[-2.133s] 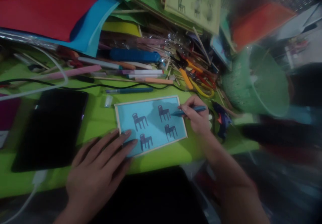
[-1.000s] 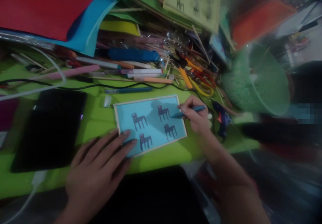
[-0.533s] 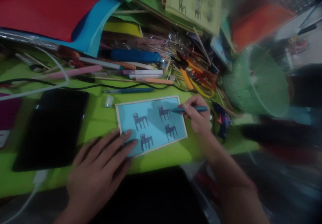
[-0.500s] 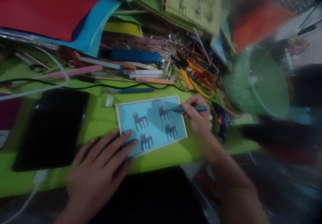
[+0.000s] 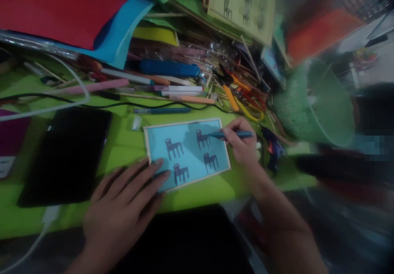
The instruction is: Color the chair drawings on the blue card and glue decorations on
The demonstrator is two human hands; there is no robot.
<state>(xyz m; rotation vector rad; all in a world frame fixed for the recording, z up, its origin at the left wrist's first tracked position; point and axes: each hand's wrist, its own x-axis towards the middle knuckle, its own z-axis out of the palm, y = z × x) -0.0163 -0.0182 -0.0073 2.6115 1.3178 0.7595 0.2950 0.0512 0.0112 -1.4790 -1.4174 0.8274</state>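
A light-blue card (image 5: 187,142) edged with thin pale wooden strips lies on the green table, with several dark chairs drawn on it. My left hand (image 5: 123,200) is flat, fingers stretched out, its fingertips resting on the card's lower left corner. Between the thumb and fingers of my right hand (image 5: 243,142) is a dark teal pen (image 5: 243,134). Its tip points left, at the upper right chair drawing (image 5: 203,138); whether it touches the card I cannot tell.
A black tablet (image 5: 66,157) lies left of the card. Behind are markers (image 5: 181,88), orange-handled pliers (image 5: 230,97) and yellow-handled scissors (image 5: 250,111). A glue gun (image 5: 272,146) and a green basket (image 5: 317,105) stand at right. Coloured sheets (image 5: 61,15) cover the back left.
The whole view has shifted slightly, so things appear a little further right. My right hand and the pen have barely moved against the card; my left hand keeps its place on it.
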